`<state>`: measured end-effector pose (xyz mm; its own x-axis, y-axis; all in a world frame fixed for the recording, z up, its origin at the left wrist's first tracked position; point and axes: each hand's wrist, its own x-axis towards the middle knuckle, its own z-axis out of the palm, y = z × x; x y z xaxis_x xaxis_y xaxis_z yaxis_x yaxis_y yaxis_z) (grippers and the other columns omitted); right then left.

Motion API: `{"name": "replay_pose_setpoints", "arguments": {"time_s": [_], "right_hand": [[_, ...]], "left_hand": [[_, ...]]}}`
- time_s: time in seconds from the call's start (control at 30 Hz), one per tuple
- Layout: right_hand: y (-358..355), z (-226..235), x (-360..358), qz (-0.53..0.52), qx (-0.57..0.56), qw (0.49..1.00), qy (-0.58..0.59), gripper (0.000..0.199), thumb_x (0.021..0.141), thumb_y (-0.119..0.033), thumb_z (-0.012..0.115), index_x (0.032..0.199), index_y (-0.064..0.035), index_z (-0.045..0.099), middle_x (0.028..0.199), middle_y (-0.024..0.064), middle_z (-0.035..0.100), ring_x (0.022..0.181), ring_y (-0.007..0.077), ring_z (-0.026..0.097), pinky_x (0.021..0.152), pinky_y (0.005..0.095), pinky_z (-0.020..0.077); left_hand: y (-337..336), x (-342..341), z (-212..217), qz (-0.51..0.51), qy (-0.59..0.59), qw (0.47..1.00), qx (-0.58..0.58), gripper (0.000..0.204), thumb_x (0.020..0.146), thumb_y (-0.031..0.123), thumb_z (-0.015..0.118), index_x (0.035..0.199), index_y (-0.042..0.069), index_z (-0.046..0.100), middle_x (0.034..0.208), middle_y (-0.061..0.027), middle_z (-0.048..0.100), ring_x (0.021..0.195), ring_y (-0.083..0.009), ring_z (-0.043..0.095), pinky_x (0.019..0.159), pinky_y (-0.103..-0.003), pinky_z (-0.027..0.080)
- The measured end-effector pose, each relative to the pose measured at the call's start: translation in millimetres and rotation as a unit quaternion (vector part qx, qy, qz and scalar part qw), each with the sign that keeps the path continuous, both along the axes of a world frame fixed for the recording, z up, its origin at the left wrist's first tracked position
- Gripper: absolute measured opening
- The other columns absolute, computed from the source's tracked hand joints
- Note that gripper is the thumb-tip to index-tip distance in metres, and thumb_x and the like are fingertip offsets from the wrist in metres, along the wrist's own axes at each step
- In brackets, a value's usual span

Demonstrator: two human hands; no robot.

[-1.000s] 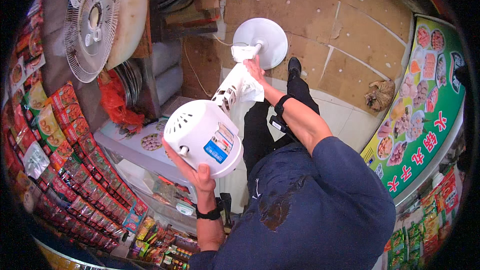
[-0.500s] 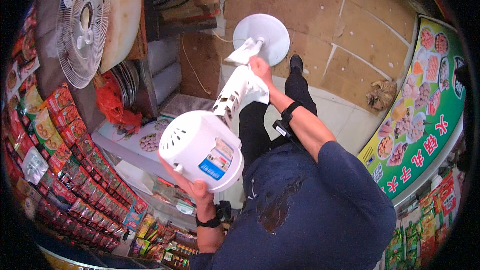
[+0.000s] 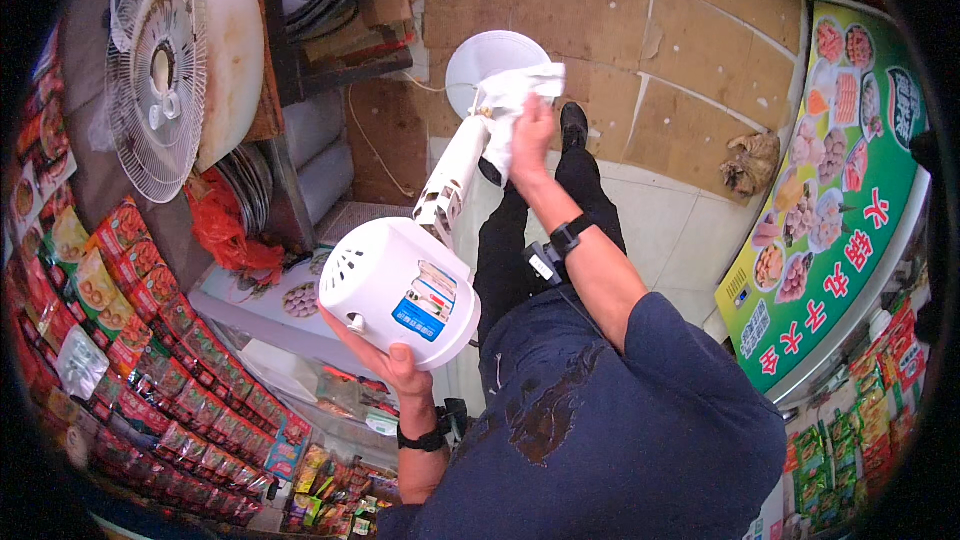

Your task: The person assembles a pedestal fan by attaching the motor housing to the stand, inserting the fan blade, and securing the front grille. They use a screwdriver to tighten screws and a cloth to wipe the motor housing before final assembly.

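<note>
Tilted across my lap is a white stand fan, its round motor housing (image 3: 385,280) toward me and its slotted neck (image 3: 447,182) leading to a pole. My left hand (image 3: 392,360) cups the housing from below and behind, thumb on its rim. The round white base (image 3: 490,55) rests on the floor beyond. My right hand (image 3: 533,135) grips a white cloth (image 3: 520,90) beside the pole, in front of the base. The cloth hides part of the pole and the base. At the upper left stands the removed wire grille (image 3: 160,70).
A wooden chopping block (image 3: 235,60) is behind the grille. Below it hang a red mesh bag (image 3: 228,225) and stacked metal plates. Packaged goods (image 3: 140,340) line the left side. A green freezer with food pictures (image 3: 830,200) stands right. A crumpled brown item (image 3: 748,165) lies on the floor.
My right hand has pulled the cloth off the neck and out to the right of the pole, near the base. The left hand keeps its hold on the housing. The view has shifted slightly.
</note>
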<state>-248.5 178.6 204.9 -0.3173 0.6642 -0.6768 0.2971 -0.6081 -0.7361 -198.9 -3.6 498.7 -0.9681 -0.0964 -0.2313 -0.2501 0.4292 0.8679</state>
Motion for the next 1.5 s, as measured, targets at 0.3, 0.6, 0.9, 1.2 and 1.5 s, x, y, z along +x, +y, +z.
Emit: {"name": "replay_pose_setpoints", "arguments": {"time_s": [0.3, 0.6, 0.9, 1.2, 1.5], "right_hand": [[-65.3, 19.3, 41.6, 0.347, 0.164, 0.906, 0.181, 0.037, 0.107, -0.028, 0.051, 0.132, -0.0028, 0.060, 0.140, 0.0177, 0.058, 0.139, 0.0340, 0.047, 0.114, 0.0447, 0.0311], [3.9, -52.5, 15.1, 0.471, 0.134, 0.872, 0.000, 0.036, 0.100, -0.031, 0.053, 0.097, 0.0034, 0.062, 0.103, 0.0250, 0.064, 0.101, 0.0447, 0.062, 0.090, 0.0526, 0.0479], [32.6, 228.8, -103.8, 0.486, 0.218, 0.789, 0.307, 0.036, 0.086, -0.002, 0.060, 0.121, 0.0013, 0.061, 0.115, 0.0160, 0.062, 0.114, 0.0310, 0.061, 0.104, 0.0399, 0.0487], [-19.7, 368.3, -96.8, 0.629, 0.313, 0.614, 0.360, 0.071, 0.087, -0.019, 0.079, 0.150, -0.0033, 0.050, 0.153, 0.0154, 0.052, 0.144, 0.0296, 0.047, 0.120, 0.0430, 0.0360], [-42.4, 340.4, 44.6, 0.573, 0.255, 0.778, 0.038, 0.152, 0.061, -0.064, 0.094, 0.164, 0.0035, 0.005, 0.162, 0.0271, 0.032, 0.153, 0.0353, 0.032, 0.124, 0.0479, 0.0267]], "left_hand": [[-6.5, 4.1, 0.0, -0.001, -0.004, 1.000, -0.009, 0.128, 0.081, 0.069, 0.071, 0.166, 0.001, 0.003, 0.165, -0.0241, 0.023, 0.148, -0.0362, 0.033, 0.121, -0.049, 0.028], [-21.5, 17.7, 2.2, -0.078, -0.020, 0.997, -0.021, 0.135, 0.080, 0.068, 0.076, 0.166, -0.001, -0.001, 0.167, -0.0259, 0.020, 0.152, -0.0355, 0.026, 0.124, -0.048, 0.021], [-35.4, -87.4, 22.1, -0.066, 0.078, 0.976, 0.190, 0.110, 0.093, 0.069, 0.062, 0.165, 0.001, 0.013, 0.170, -0.0205, 0.022, 0.151, -0.0393, 0.036, 0.117, -0.056, 0.037], [-74.4, -153.8, 8.6, -0.020, 0.095, 0.948, 0.305, 0.036, 0.104, 0.005, 0.061, 0.141, 0.007, 0.059, 0.124, -0.0055, 0.068, 0.103, -0.0145, 0.066, 0.085, -0.028, 0.055], [-87.0, -111.5, -164.1, -0.158, 0.025, 0.956, 0.244, 0.035, 0.099, 0.022, 0.068, 0.127, 0.002, 0.068, 0.131, -0.0159, 0.063, 0.126, -0.0299, 0.059, 0.110, -0.040, 0.045]]}}
